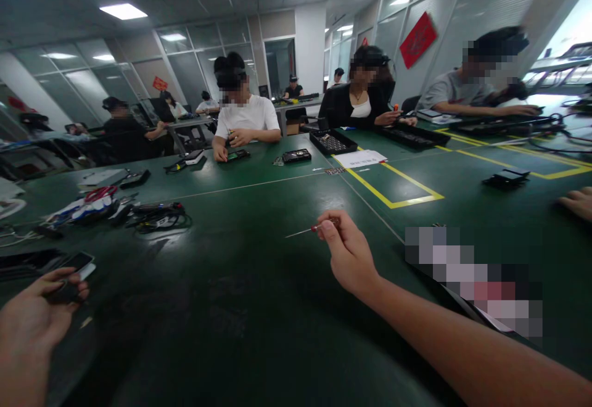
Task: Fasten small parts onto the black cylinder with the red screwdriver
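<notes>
Red showed at the handle of the screwdriver (315, 228), which the right hand (349, 250) gripped between thumb and fingers above the green table (259, 283), shaft pointing left. The left hand (39, 314) held a small dark object (63, 293) in curled fingers; its type could not be determined. Bundled cables (160, 217) lay on the table beyond the left hand.

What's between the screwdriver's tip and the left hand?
In the head view, green tabletop separates the screwdriver from the left hand, with a small pale scrap near that hand.
</notes>
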{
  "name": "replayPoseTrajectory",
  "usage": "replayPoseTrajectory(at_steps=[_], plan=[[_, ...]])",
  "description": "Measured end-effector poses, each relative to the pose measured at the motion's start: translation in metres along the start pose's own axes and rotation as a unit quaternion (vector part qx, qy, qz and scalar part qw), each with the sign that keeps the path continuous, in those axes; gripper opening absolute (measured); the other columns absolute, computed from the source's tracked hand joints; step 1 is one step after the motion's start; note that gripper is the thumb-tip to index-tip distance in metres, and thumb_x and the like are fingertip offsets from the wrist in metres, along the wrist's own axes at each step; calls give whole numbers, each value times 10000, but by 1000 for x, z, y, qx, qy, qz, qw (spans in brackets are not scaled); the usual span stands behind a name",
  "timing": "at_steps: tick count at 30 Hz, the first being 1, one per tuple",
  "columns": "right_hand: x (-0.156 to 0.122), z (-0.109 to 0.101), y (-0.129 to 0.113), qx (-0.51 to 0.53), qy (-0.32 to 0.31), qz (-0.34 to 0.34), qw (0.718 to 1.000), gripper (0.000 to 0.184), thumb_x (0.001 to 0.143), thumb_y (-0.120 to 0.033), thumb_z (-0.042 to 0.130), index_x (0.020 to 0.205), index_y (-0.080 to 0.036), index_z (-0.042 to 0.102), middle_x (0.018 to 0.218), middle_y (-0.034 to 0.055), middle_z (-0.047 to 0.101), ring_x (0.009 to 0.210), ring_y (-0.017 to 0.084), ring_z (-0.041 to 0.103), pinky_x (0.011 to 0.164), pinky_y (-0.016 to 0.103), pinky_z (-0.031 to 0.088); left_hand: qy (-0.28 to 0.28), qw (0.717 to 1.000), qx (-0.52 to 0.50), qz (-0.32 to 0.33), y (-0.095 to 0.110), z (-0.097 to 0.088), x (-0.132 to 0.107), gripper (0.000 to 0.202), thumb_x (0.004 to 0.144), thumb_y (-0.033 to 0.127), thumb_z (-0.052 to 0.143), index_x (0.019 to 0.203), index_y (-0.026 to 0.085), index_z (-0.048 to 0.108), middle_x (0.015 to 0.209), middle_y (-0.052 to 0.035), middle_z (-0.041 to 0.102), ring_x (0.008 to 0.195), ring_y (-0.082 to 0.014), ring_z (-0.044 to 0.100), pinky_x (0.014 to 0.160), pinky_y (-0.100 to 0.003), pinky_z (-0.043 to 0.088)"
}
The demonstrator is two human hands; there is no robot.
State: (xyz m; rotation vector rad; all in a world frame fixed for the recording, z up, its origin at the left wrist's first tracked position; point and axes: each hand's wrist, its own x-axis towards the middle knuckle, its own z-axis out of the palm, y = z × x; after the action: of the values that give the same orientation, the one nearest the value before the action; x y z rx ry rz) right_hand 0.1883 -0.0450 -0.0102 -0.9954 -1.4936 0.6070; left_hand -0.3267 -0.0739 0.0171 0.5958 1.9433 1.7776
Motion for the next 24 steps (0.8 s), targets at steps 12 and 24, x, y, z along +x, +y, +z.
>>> replayPoseTrajectory(at_steps=[12, 24], plan=[[1, 0, 0, -2, -5, 4, 1000, 211, 1042, -409, 456, 1039, -246, 590, 827, 7, 631, 778, 183, 611, 712, 330, 466, 15, 994, -73, -79, 7, 4, -7, 334, 407, 83, 536, 731, 156, 576, 705, -38, 502, 629, -179, 485, 491, -230, 451], [1, 1, 2, -8, -8, 3, 1000, 211, 1043, -408, 459, 1038, -248, 597, 820, 3, 623, 766, 179, 605, 706, 325, 462, 42, 992, -66, -104, 2, 0, 3, 348, 403, 87, 509, 739, 151, 576, 726, -53, 533, 609, -183, 525, 472, -241, 495]])
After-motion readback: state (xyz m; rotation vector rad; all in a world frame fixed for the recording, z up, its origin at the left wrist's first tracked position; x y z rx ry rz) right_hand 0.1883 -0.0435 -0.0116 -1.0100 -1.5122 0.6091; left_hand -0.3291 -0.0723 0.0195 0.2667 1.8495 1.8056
